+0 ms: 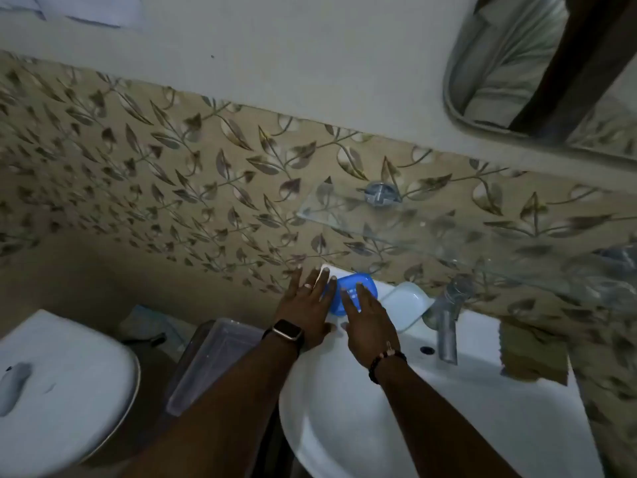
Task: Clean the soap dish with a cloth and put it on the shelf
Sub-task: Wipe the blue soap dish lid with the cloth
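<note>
Blue plastic soap dish on the washbasin rim, half hidden under left hand and right hand; fingers spread flat, gripping nothing.

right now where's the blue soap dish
In the head view the blue soap dish sits on the sink's back left corner, between both hands' fingertips, left of a pale dish and the tap.

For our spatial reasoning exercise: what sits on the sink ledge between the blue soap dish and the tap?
In the head view, a pale light-blue soap dish part, perhaps a lid, lies on the sink ledge between the blue soap dish and the tap.
</note>
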{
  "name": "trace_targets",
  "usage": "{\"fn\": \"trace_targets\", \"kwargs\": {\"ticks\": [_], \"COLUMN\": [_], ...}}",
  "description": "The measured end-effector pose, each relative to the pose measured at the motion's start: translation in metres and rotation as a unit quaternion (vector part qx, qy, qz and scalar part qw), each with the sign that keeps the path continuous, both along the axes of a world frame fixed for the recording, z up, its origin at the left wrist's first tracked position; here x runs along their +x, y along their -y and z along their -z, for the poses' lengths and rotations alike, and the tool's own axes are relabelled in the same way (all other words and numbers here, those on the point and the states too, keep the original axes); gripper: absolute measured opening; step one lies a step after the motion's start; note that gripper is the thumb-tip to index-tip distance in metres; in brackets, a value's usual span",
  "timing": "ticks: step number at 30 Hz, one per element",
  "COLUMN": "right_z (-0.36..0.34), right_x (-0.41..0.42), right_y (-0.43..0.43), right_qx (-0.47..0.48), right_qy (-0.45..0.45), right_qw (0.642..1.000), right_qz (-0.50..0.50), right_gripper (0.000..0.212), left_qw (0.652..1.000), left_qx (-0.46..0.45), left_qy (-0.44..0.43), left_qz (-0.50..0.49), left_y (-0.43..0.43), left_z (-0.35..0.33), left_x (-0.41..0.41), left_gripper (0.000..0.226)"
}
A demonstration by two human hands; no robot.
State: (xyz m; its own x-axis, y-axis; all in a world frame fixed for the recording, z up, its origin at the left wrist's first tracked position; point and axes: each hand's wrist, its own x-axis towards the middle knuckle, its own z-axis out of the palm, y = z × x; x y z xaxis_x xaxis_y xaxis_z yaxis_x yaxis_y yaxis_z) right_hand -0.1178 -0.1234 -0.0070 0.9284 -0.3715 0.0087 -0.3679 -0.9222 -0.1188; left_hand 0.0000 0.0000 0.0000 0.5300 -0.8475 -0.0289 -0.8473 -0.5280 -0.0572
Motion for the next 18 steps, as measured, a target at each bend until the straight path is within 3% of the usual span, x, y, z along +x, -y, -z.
{"fn": "trace_targets", "kwargs": {"ticks": [4, 6, 18], "right_z": [0.000, 0.001, -0.008], "right_x": [0.010, 0.014, 0.015], "right_y": [0.008, 0.012, 0.013], "right_qx": [-0.060, -0.078, -0.137], "right_qy": [0.055, 0.069, 0.167], "right_qw": [0.995, 0.993, 0.966], "right_qz": [-0.052, -0.062, -0.142], "right_gripper": [0.032, 0.023, 0.018], "left_qw": [0.999, 0.999, 0.994], "left_qx": [-0.001, 0.001, -0.075], "left_qy": [-0.018, -0.030, -0.062], "left_qz": [-0.027, -0.033, -0.059], "left_y": [0.021, 0.028, 0.013], "left_z": [0.005, 0.007, -0.001], "left_x": [0.003, 0.007, 0.010], "left_gripper": [0.088, 0.084, 0.075]}}
